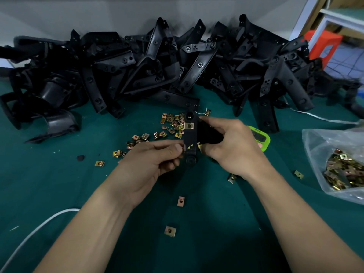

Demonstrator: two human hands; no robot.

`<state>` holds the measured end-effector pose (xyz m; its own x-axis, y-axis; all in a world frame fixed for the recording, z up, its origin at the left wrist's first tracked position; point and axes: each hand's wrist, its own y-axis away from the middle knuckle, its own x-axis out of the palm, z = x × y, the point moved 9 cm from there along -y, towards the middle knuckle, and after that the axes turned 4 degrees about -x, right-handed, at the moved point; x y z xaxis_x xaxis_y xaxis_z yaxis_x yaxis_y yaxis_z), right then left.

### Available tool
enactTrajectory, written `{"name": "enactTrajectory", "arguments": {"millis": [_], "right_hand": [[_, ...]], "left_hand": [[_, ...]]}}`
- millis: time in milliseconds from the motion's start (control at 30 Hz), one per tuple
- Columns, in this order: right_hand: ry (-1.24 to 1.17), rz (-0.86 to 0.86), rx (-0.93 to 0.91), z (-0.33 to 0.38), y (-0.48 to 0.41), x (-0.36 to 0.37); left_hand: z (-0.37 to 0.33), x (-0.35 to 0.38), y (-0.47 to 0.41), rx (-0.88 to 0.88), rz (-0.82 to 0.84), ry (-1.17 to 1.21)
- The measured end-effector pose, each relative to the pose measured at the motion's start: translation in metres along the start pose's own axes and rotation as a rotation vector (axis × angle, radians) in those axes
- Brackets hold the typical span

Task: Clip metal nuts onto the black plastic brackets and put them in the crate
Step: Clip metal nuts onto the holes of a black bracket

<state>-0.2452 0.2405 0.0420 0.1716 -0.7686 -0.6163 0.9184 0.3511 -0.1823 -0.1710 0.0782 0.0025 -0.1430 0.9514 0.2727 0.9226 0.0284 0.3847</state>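
I hold one black plastic bracket (190,139) upright over the middle of the green table. My right hand (229,145) grips its right side. My left hand (151,160) pinches its left edge near the lower end, where a bit of brass metal shows at the fingertips. One brass metal nut (188,126) is clipped on the bracket's upper part. Loose metal nuts (171,123) lie scattered just behind my hands. No crate is in view.
A big heap of black brackets (157,66) fills the back of the table. A clear bag of nuts (342,170) lies at the right edge. A green device (260,135) sits behind my right hand. Single nuts (170,231) and a white cord (39,225) lie near me.
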Motion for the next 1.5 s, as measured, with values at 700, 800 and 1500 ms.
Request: {"name": "enactTrajectory", "arguments": {"millis": [700, 800, 1500], "right_hand": [[0.130, -0.051, -0.060, 0.009, 0.006, 0.000], [0.141, -0.066, -0.068, 0.009, 0.007, 0.000], [-0.015, 0.076, -0.081, 0.049, 0.020, -0.005]], "left_hand": [[0.003, 0.002, 0.004, 0.058, -0.083, -0.103], [0.004, 0.006, 0.005, 0.095, -0.084, -0.141], [-0.032, 0.029, 0.036, 0.204, -0.192, 0.157]]}}
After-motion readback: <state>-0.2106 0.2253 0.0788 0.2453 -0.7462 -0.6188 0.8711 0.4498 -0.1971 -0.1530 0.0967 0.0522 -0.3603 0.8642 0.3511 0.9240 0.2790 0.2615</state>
